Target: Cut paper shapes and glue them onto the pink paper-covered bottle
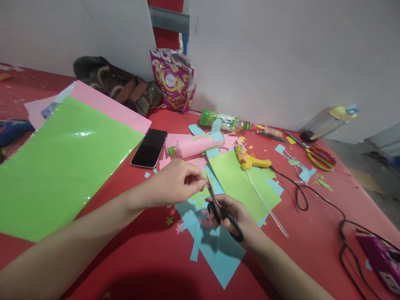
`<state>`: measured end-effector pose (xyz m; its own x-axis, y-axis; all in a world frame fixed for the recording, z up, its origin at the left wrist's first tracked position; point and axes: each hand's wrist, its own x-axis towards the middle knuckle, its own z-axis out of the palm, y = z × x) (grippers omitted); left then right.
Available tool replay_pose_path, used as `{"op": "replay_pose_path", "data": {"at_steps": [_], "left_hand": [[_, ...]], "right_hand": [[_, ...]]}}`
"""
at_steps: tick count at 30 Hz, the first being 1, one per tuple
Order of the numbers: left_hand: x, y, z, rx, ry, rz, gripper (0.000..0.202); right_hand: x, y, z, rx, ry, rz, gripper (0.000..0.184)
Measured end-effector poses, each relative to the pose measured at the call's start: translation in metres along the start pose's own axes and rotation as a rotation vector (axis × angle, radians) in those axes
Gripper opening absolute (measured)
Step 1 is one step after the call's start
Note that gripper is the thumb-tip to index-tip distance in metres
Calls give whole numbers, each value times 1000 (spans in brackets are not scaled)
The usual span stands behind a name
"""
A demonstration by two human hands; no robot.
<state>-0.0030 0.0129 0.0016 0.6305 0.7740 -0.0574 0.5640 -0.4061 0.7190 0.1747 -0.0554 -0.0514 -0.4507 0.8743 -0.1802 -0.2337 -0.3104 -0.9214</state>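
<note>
My right hand [234,214] grips a pair of black-handled scissors [220,208], fingers in the loops and blades pointing up and away. Right beside the blade tips is my left hand [179,181], its thumb and fingertips pinched together. Whatever sits in that pinch is too small to make out. Below both hands lie blue paper sheets [223,266] with cut strips and scraps. A green star [169,221] and a pink star [179,228] rest on the red table at their left. Farther back, a bottle wrapped in pink paper [200,145] lies on its side.
A yellow glue gun [250,160] with a clear stick lies on green paper [231,171], its black cord trailing right. A phone [149,148], packed green sheets [71,158], a snack bag [173,81], a green-capped bottle [223,121] and red-and-yellow-handled scissors [320,158] surround the work area.
</note>
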Motion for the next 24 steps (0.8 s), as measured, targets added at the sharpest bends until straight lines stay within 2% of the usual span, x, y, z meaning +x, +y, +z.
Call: {"op": "replay_pose_path", "data": {"at_steps": [24], "left_hand": [[-1,0,1,-4,-39,-2,25]], "right_hand": [[0,0,-2,-29,-45,59,55]]}}
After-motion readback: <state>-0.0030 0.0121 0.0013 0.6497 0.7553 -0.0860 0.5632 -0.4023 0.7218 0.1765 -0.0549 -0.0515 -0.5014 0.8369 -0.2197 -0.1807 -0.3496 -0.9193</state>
